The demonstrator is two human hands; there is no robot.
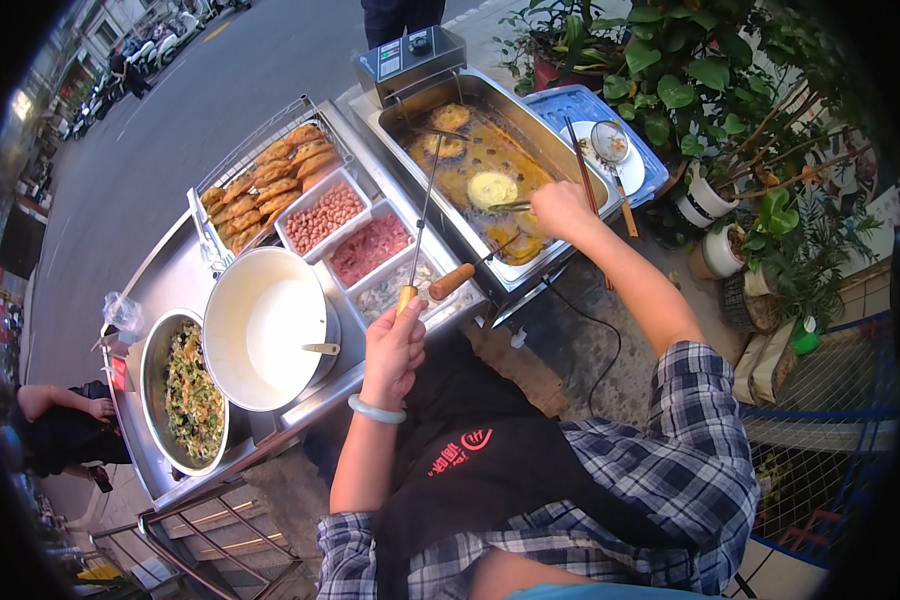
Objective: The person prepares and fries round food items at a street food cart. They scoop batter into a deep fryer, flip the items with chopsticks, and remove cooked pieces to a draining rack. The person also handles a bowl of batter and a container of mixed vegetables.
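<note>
My left hand [395, 345] is closed round the wooden handle of a long metal fryer ladle [425, 210], whose far end reaches into the oil. My right hand [562, 210] is closed on a metal utensil [510, 206] beside a pale round fritter [492, 189]; its exact kind is unclear. The rectangular deep fryer [550, 243] holds dark yellow oil, with browner fritters [451, 117] at its far end. Over its near edge rests a second wooden-handled tool [452, 282], its tip by a yellow fritter [515, 246].
To the left stand a rack of fried pieces [270, 180], tubs of peanuts [322, 216] and pink meat [370, 250], a white batter pot [260, 330] and a vegetable bowl [195, 395]. Chopsticks [581, 165], a blue tray [650, 180] and plants [675, 90] flank the fryer's right.
</note>
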